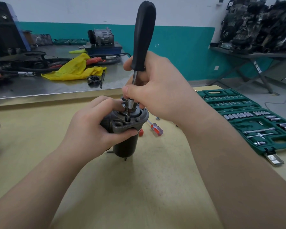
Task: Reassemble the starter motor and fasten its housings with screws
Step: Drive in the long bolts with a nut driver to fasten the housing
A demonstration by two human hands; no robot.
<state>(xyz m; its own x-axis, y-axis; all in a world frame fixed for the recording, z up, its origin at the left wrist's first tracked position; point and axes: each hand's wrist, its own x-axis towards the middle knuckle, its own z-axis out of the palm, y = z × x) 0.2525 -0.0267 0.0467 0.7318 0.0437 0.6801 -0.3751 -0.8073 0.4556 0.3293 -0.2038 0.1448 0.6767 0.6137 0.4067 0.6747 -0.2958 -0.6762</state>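
Both hands [96, 123] hold motor [124, 129] (upright).

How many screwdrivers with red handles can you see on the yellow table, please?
1 for certain: the red-handled screwdriver lying just right of the motor. A red tip beside the motor may belong to a second, mostly hidden.

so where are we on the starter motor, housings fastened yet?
Done: end housing sits on the motor body. In hand: left hand grips the motor upright, right hand holds the socket driver on a fastener. Left: remaining screws; their count isn't visible.
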